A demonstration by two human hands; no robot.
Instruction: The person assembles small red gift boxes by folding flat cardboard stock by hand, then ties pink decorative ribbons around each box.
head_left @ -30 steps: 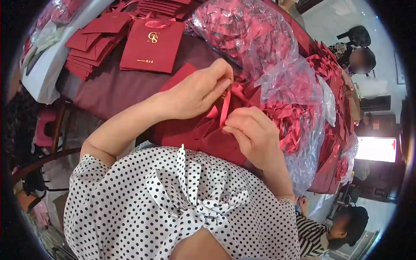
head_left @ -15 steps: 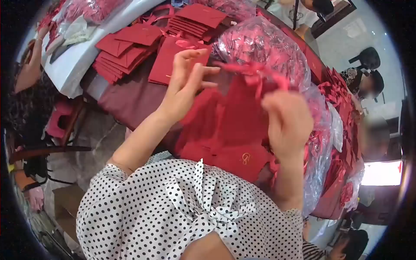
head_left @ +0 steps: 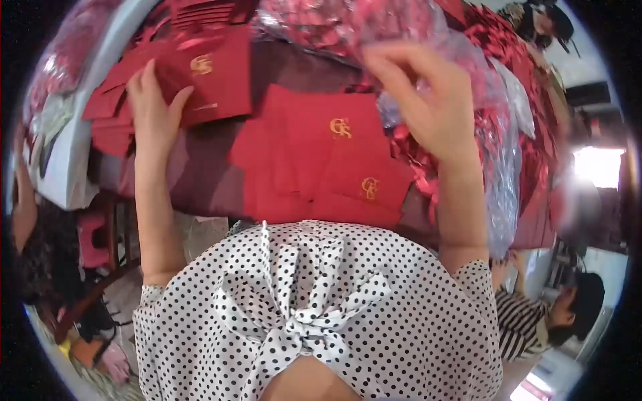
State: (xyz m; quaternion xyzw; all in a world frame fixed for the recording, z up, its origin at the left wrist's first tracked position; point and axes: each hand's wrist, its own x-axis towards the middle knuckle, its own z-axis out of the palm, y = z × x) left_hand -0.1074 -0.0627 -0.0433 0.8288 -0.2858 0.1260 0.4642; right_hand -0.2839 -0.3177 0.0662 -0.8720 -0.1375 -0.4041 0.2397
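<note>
My left hand [head_left: 155, 100] lies at the left, thumb and fingers spread, against a red paper bag [head_left: 217, 77] with a gold monogram. That bag rests by a pile of similar red bags [head_left: 110, 127]. My right hand [head_left: 431, 100] is raised at the right, over clear plastic packaging [head_left: 498, 167] and red ribbons [head_left: 411, 150]. Its thumb and forefinger curve toward each other, but the tips are blurred and I cannot see anything between them. Between my arms, flat red bags [head_left: 328, 144] with gold monograms lie overlapping near the table's front edge.
A dark red cloth covers the table [head_left: 204, 167]. More red bags are stacked at the back left [head_left: 204, 17]. Red ribbons [head_left: 528, 120] heap up at the right. A person in stripes [head_left: 525, 327] is at the lower right; a pink stool [head_left: 93, 237] stands at the left.
The bag with a ribbon bow is no longer between my hands. My left hand has gone left onto the bags, and my right hand up over the plastic. The view has shifted.
</note>
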